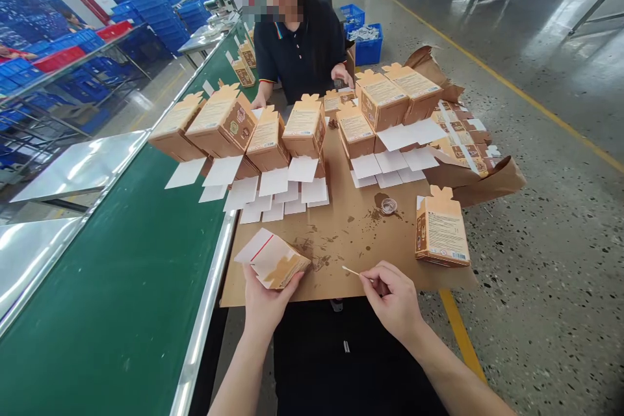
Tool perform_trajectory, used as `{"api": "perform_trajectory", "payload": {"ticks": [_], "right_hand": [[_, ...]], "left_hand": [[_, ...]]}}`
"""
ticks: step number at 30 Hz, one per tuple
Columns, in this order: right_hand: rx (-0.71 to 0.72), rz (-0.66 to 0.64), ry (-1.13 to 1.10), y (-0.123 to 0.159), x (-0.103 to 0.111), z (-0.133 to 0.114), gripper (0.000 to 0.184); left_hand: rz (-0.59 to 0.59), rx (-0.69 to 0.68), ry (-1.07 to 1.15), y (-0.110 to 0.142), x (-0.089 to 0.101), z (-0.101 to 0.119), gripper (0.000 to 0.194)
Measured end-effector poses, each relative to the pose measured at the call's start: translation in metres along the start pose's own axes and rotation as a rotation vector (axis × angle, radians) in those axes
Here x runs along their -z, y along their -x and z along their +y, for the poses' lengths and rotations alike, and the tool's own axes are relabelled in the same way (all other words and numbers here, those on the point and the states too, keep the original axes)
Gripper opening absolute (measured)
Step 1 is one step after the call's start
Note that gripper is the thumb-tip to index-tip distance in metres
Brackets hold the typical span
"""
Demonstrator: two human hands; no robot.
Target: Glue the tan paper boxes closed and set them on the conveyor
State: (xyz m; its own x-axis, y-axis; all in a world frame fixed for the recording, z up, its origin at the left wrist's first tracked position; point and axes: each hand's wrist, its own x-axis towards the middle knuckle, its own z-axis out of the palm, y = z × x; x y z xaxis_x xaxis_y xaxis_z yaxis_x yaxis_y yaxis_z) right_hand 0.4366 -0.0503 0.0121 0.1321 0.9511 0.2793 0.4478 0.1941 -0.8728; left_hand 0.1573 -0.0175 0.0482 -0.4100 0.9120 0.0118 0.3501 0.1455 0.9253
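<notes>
Your left hand [266,302] grips a kraft-brown carton [275,262] from below, fingers curled under it, just above the lower edge of the cardboard sheet. Its long axis lies roughly crosswise to your view, tilted slightly, with a white paper flap [254,246] marked by a red line at the far-left end and the notched tab end toward your right hand. Your right hand [392,299] pinches a thin wooden stick [351,272], whose tip points left and slightly up toward the carton, well apart from it.

Ahead of both hands, a brown cardboard sheet [351,244] covers the work surface, smeared with brown marks. A small clear dish [389,206] of brown paste sits ahead of your right hand, and a finished-looking carton [442,229] lies beyond it to the right. More cartons [305,130] stand in rows farther ahead, with white flaps toward you.

Across from you, a co-worker [297,52] in a dark polo shirt rests both hands near those rows. A green conveyor belt [117,286] runs along your left, and blue crates [368,45] sit on the speckled floor [536,260] far ahead.
</notes>
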Motion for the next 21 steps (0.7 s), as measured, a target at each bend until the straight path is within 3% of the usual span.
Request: {"api": "perform_trajectory", "payload": {"ticks": [8, 12, 15, 19, 21], "right_hand": [[0.002, 0.019, -0.035, -0.003, 0.002, -0.010, 0.036], [0.044, 0.053, -0.063, -0.006, 0.004, -0.009, 0.038], [0.073, 0.068, -0.082, -0.008, 0.008, -0.001, 0.037], [0.066, 0.066, -0.098, -0.006, 0.010, 0.011, 0.040], [0.045, 0.052, -0.105, -0.004, 0.008, 0.016, 0.043]], "left_hand": [[-0.002, -0.030, -0.049, 0.006, -0.006, -0.007, 0.069], [0.138, -0.041, -0.178, -0.009, 0.010, -0.013, 0.065], [0.346, 0.032, -0.212, -0.032, 0.052, -0.020, 0.077], [0.662, 0.093, -0.003, -0.063, 0.137, -0.027, 0.099], [0.736, 0.200, -0.015, -0.074, 0.168, -0.029, 0.101]]}}
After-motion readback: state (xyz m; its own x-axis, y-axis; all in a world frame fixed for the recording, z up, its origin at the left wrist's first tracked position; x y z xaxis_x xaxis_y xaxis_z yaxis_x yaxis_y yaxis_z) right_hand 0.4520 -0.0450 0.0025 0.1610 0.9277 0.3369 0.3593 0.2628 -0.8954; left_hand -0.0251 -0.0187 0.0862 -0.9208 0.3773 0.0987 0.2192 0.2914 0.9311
